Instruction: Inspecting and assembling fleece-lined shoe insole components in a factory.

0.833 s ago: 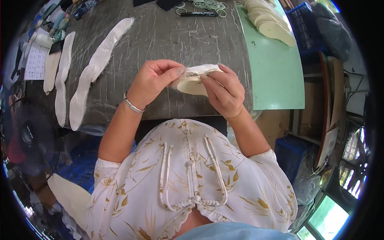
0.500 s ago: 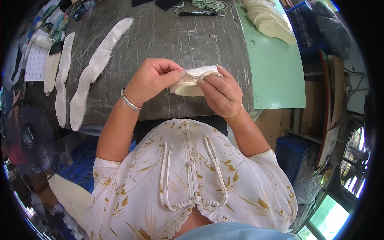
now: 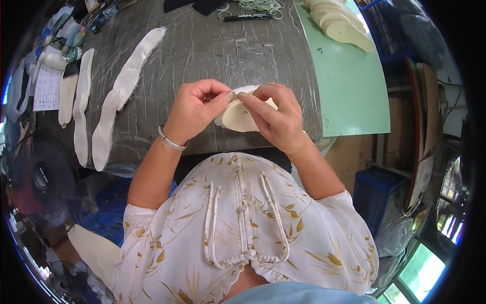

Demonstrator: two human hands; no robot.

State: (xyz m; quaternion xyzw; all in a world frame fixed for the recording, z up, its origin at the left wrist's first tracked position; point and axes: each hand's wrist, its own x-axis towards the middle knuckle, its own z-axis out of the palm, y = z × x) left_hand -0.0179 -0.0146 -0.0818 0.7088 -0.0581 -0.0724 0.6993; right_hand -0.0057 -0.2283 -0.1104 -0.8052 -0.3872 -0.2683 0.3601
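A cream insole (image 3: 239, 119) lies tilted between my hands, just above the near edge of the dark table. White fuzzy fabric (image 3: 244, 88) shows along its far edge. My left hand (image 3: 198, 109) pinches that edge between thumb and fingertips. Right beside it, the fingertips of my right hand (image 3: 277, 115) press on the same edge, and the two thumbs nearly touch. My right fingers cover the insole's right part. To the left lie two long white fleece strips, a wide one (image 3: 120, 88) and a narrower one (image 3: 82, 111).
A stack of cream insoles (image 3: 344, 30) sits on a green sheet (image 3: 354, 101) at the right. A black marker (image 3: 247, 17) and pale green elastic bands (image 3: 260, 6) lie at the far side. On the left are a written paper (image 3: 47, 88) and a fan (image 3: 43, 177).
My right fingers have moved left, close to my left fingertips. The insole has turned so more of its cream face shows. The view has shifted slightly.
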